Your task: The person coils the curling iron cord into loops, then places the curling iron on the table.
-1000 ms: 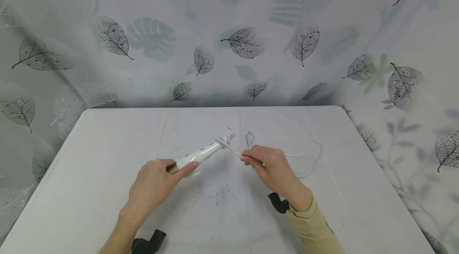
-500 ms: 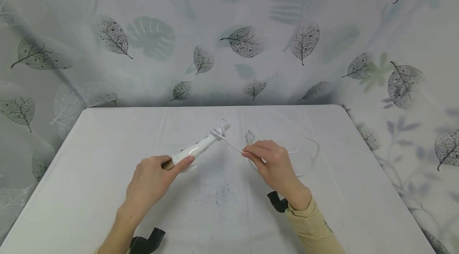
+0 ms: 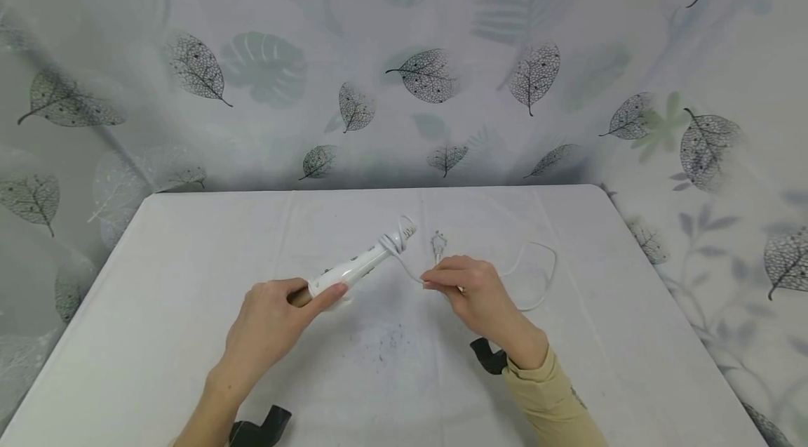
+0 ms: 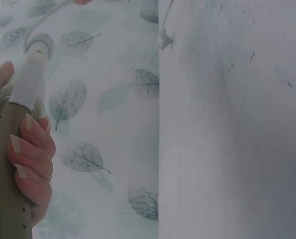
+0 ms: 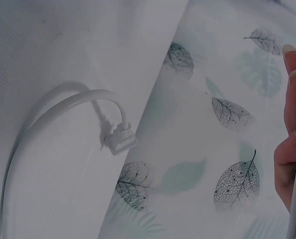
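Observation:
In the head view my left hand [image 3: 271, 314] grips a curling iron [image 3: 353, 270] by its brownish barrel [image 4: 6, 159], and the white handle slants up to the right. The left wrist view shows the fingers wrapped round that barrel, which has small dark holes. A white cord [image 3: 394, 243] is wound round the handle's far end. My right hand [image 3: 476, 303] pinches this cord between thumb and fingers, a short way off the handle. Just beyond the right fingers lies the cord's plug [image 3: 438, 243], seen also as a pale plug [image 5: 122, 140] in the right wrist view.
A slack loop of cord [image 3: 555, 268] lies on the white-covered table [image 3: 208, 243] to the right of my right hand. Behind the table hangs a leaf-patterned backdrop [image 3: 379, 26]. Dark smudges [image 3: 391, 342] mark the cloth in front. Black wrist mounts [image 3: 260, 427] sit at both wrists.
The curling iron dipped slightly left with my left hand, then came back right. The stretch of cord to my right hand now hangs slacker, and the loop on the table has shifted a little left.

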`<state>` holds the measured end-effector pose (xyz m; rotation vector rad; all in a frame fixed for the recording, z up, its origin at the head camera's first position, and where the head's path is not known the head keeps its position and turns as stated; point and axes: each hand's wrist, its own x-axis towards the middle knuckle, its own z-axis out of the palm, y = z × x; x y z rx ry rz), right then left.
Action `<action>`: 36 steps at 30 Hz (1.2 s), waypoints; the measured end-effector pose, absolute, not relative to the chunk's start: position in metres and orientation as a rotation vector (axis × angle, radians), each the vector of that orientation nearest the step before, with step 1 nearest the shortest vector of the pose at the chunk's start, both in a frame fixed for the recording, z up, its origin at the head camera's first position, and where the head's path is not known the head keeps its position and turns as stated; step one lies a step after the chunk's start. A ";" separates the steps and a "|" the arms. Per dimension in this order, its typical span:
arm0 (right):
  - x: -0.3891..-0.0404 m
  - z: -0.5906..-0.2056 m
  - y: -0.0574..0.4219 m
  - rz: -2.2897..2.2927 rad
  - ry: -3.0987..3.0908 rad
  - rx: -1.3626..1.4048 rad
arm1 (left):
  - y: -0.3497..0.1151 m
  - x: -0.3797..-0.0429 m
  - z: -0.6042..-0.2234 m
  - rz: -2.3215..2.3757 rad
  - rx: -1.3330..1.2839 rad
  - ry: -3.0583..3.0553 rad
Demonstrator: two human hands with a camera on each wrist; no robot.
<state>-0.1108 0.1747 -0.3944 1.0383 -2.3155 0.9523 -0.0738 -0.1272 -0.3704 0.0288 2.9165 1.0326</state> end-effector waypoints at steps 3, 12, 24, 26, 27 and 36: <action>-0.111 -0.396 0.175 0.944 -2.320 1.033 | -0.127 -0.073 -0.372 1.042 0.053 2.928; -0.112 -0.396 0.174 0.959 -2.325 1.057 | -0.124 -0.071 -0.372 1.083 0.119 2.917; -0.112 -0.398 0.174 1.019 -2.312 1.012 | -0.125 -0.070 -0.373 1.141 0.253 2.874; -0.113 -0.398 0.174 1.007 -2.307 1.005 | -0.125 -0.069 -0.374 1.148 0.274 2.842; -0.113 -0.398 0.174 0.997 -2.305 0.997 | -0.125 -0.069 -0.374 1.152 0.284 2.826; -0.113 -0.401 0.170 0.943 -2.258 0.948 | -0.125 -0.068 -0.375 1.180 0.430 2.770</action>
